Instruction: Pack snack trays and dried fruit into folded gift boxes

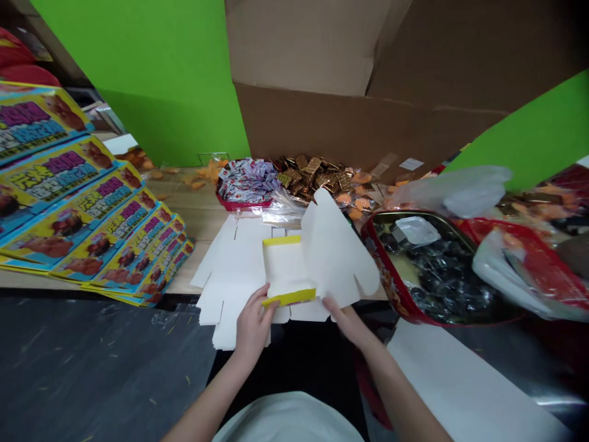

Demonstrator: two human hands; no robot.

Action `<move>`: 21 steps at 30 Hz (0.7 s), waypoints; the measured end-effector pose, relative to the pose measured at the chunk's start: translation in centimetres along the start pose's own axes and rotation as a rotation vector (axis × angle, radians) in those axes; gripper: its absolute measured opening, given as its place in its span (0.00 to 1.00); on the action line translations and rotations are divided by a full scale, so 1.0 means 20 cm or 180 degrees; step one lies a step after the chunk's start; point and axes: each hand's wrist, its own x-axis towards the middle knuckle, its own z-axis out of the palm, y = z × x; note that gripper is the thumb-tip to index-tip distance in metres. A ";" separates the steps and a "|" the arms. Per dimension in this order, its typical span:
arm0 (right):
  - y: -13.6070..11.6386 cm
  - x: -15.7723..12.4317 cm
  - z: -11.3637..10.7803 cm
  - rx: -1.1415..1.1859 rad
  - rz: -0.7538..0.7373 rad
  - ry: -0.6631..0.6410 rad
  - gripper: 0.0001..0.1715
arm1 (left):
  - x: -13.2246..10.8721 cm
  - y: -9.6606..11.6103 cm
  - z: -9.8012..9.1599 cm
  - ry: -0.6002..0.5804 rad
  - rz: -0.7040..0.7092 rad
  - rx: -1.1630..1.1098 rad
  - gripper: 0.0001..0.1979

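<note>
A partly folded cardboard box [286, 264], white inside with yellow edges, lies in front of me with its large lid flap [338, 252] raised on the right. My left hand [253, 322] grips the box's near left corner, thumb on the yellow front wall and fingers along the left side. At the near right corner, where the lid joins, my right hand [343, 318] is closed on the cardboard; its fingertips are partly hidden under the flap. Beneath the box is a stack of flat white box blanks [225, 294].
Stacked yellow-and-blue printed boxes [115, 221] stand at left. Behind are a red tray of purple-white sachets [251, 178], gold-wrapped pieces [317, 175] and clear plastic bags [283, 212]. On the right, a red tin [391, 288] holds dark wrapped pieces, beside a red tray [547, 270].
</note>
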 end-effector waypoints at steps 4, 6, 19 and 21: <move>0.09 0.05 0.24 -0.0312 -0.0016 0.0987 0.37 | 0.08 0.06 0.08 0.0732 -0.0360 -0.0058 0.23; 0.10 0.08 0.32 -0.0371 -0.0016 0.1259 0.36 | 0.09 0.04 0.12 0.0819 -0.0076 0.0336 0.21; -0.36 -0.06 0.35 -0.4043 -0.0885 -0.0679 0.13 | 0.31 0.12 -0.06 -0.1925 0.1233 0.2330 0.17; -0.38 0.07 0.42 -0.4442 -0.0700 -0.0899 0.12 | 0.37 0.14 -0.04 -0.2163 0.1100 0.2329 0.13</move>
